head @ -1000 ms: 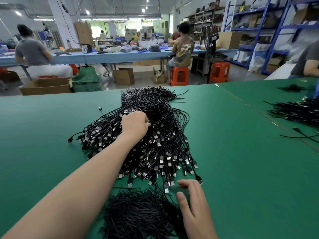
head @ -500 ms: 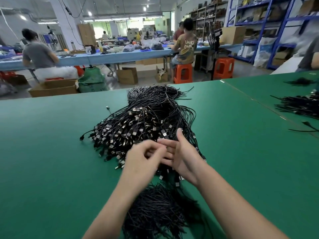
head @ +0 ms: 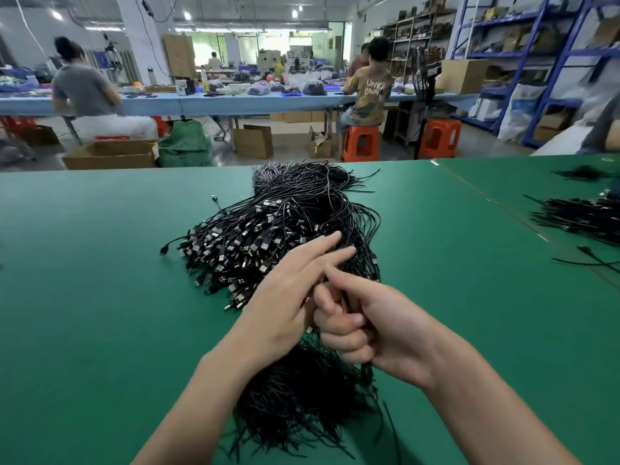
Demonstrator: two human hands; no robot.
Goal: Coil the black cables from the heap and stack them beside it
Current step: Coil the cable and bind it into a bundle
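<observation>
A big heap of black cables (head: 275, 229) with silver USB plugs lies mid-table on the green mat (head: 100, 297). Just in front of it, my right hand (head: 379, 327) is a fist closed on a black cable whose end hangs out below the palm. My left hand (head: 292, 297) touches it from the left, fingers stretched out over the heap's near edge; what it holds is hidden. A fuzzy pile of thin black ties (head: 302, 397) lies under both wrists.
A second green table section at right carries more black cables (head: 583, 216) and loose strands (head: 593, 260). Beyond the far table edge are cardboard boxes (head: 110, 156), orange stools (head: 360, 142) and seated people at a blue bench.
My left hand came back from the top of the heap to meet the right hand in front of it. The right hand rose from the mat and closed into a fist on a cable.
</observation>
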